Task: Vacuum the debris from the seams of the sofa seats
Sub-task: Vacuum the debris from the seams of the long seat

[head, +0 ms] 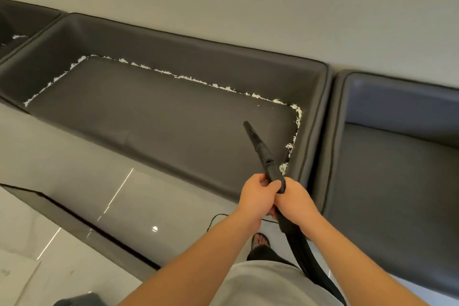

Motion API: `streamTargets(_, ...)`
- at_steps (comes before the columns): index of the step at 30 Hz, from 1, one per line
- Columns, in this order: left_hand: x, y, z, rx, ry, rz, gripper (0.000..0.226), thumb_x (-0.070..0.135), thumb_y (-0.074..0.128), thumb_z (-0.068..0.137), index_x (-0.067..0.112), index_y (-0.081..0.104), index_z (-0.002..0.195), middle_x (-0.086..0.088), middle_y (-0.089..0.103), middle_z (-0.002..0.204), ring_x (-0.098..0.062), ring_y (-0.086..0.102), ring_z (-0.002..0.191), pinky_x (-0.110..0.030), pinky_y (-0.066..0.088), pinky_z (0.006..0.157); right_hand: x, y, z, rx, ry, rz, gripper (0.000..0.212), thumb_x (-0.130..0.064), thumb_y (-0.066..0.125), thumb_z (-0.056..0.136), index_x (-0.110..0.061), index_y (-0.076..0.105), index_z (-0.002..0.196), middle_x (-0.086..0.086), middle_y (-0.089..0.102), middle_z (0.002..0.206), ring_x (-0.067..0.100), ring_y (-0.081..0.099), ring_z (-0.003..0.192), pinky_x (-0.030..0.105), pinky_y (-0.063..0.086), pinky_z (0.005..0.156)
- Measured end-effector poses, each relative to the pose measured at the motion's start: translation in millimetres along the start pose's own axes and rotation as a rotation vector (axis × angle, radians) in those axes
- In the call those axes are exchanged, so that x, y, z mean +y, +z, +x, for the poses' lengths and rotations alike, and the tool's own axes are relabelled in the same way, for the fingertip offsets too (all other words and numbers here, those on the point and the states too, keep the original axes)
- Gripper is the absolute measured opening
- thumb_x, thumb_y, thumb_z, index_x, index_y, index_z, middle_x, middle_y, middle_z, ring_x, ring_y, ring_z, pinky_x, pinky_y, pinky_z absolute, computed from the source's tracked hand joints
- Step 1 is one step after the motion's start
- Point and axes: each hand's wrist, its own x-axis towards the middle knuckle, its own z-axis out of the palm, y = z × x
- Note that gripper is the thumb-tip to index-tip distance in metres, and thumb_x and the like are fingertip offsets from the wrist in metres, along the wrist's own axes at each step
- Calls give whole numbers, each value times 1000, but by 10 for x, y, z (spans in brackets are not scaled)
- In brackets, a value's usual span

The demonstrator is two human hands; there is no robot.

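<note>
I am observing both hands gripping the black vacuum nozzle [263, 154]. The left hand [258, 196] is curling its fingers around the tube's lower end; the right hand [295, 196] is wrapping the tube just behind it, touching the left. The nozzle is angling up and away from the hands, its tip hovering over the sofa seat [154, 117], apparently not touching it, though I cannot confirm from this angle. White debris [296, 117] is lying in the seam just right of the nozzle and running along the back and left seams, well beyond the hands. The black hose [310, 261] is trailing down below the right hand.
</note>
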Motion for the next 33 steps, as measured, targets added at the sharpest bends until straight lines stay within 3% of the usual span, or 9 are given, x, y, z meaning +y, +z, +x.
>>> streamTargets(3, 196, -121, 302, -77, -25, 47, 38, 23, 68, 88, 17, 60, 125, -4, 72, 107, -32, 73, 93, -56, 61, 79, -131, -10, 227, 48, 63, 15, 35, -44, 62, 69, -16, 62, 90, 7, 73, 66, 26, 71, 61, 51, 61, 68)
streamTargets(9, 585, -560, 978, -302, 23, 223, 76, 30, 68, 91, 27, 27, 155, 3, 68, 112, -21, 65, 112, -46, 53, 102, -542, 252, 513, 225, 180, 276, 10, -12, 73, 85, -12, 65, 92, 10, 70, 62, 23, 63, 52, 36, 57, 56)
streamTargets(11, 727, -742, 1137, -349, 51, 277, 85, 36, 68, 90, 33, 18, 159, 3, 67, 108, -22, 66, 110, -46, 53, 102, -662, 376, 570, 284, 229, 399, 10, -9, 72, 85, -8, 66, 94, 13, 69, 64, 26, 63, 54, 40, 58, 61)
streamTargets(15, 994, -1574, 1423, -483, 69, 480, 79, 38, 66, 94, 34, 20, 158, 7, 62, 104, -20, 66, 105, -46, 55, 99, -1120, 1130, 729, 431, 340, 494, 20, -8, 70, 83, -1, 62, 100, 15, 67, 65, 24, 63, 54, 38, 55, 60)
streamTargets(19, 1148, -2357, 1457, -584, 15, 569, 79, 38, 63, 96, 31, 17, 159, 5, 62, 95, -18, 65, 95, -45, 57, 95, -1742, 1914, 581, 442, 428, 558, 21, -15, 72, 86, -9, 60, 101, 14, 72, 68, 20, 67, 56, 32, 58, 64)
streamTargets(23, 1071, -2622, 1465, -637, -26, 576, 86, 40, 66, 94, 34, 11, 160, -2, 60, 132, -23, 65, 112, -45, 57, 97, -2163, 2389, 432, 410, 434, 790, 16, -14, 71, 89, -11, 61, 102, 11, 70, 68, 23, 65, 57, 31, 57, 63)
streamTargets(26, 1005, -2736, 1395, -655, 35, 660, 87, 39, 66, 94, 29, 12, 161, 2, 56, 126, -24, 62, 117, -45, 55, 101, -2319, 2586, 355, 433, 433, 951, 17, -14, 70, 91, -7, 61, 105, 15, 68, 70, 25, 62, 57, 34, 57, 62)
streamTargets(31, 840, -2814, 1188, -826, 65, 836, 110, 47, 73, 87, 27, -4, 162, -2, 46, 152, -23, 52, 131, -42, 49, 107, -2301, 2716, 157, 523, 463, 819, 16, -22, 67, 94, -10, 62, 102, 10, 69, 63, 22, 63, 51, 33, 57, 55)
streamTargets(33, 768, -2781, 1072, -885, 69, 886, 113, 45, 75, 87, 28, -9, 161, -2, 48, 148, -21, 54, 123, -36, 54, 97, -2220, 2731, 87, 552, 492, 724, 16, -29, 63, 95, -14, 61, 101, 8, 71, 62, 24, 67, 52, 41, 60, 61)
